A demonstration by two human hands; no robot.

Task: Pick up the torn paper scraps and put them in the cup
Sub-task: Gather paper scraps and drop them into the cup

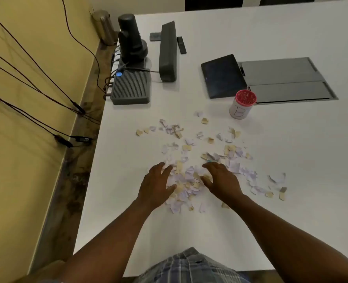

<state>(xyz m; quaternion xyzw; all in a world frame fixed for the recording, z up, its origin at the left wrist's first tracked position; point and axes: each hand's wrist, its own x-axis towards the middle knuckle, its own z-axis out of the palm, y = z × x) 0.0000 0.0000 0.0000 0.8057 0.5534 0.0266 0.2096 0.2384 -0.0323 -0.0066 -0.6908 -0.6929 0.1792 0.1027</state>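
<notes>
- The cup (243, 104) stands upright on the table (210, 231), beyond the scraps (186, 180) and to the right; red shows inside its mouth, contents unclear.
- Scraps lie on the table on the near side of the cup, thickest in a heap well short of it, thinner toward it.
- Left hand (156, 185) and right hand (221, 179) flank that heap, fingers spread and resting on paper, gripping nothing.
- Judged progress: early; seemingly gathering the pile, nearly all scraps left to move.
</notes>
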